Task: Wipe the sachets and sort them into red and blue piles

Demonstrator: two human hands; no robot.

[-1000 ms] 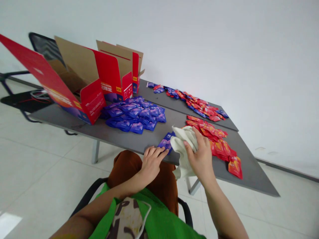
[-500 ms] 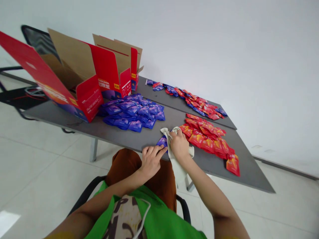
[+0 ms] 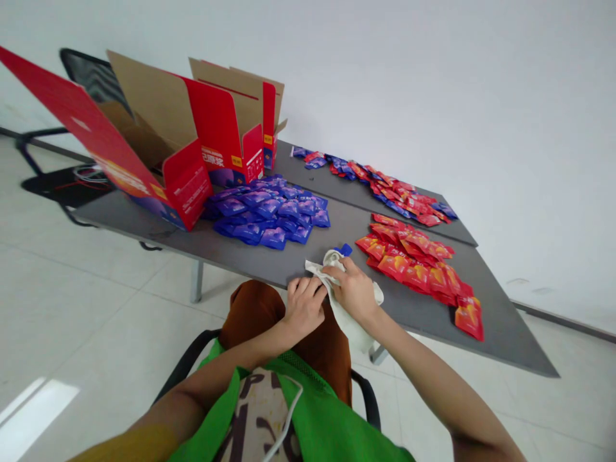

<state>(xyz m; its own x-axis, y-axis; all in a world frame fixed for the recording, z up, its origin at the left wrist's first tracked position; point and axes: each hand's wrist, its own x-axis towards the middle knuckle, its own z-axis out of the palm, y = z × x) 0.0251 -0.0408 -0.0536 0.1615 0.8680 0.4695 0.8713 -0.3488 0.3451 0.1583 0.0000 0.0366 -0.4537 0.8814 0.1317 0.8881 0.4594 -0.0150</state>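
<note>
My right hand presses a whitish cloth onto the table's front edge, its fingers closed on the bunched fabric. Just beyond those fingers, one end of a blue sachet sticks out from under the cloth; the rest of it is covered. Close by on the left, my left hand rests at the table edge with bent fingers. Its fingertips touch the cloth's near corner, and what lies beneath them is hidden. Left of the hands is a heap of blue-purple sachets. To the right lie rows of red sachets.
Open red cardboard boxes stand on the left of the grey table. Mixed red and blue sachets lie along its back part. A black chair with cables on it is at the far left.
The cloth now covers the blue sachet's near part, and its far end shows beyond my right hand. My left fingers have bent more at the table edge. The view has shifted slightly.
</note>
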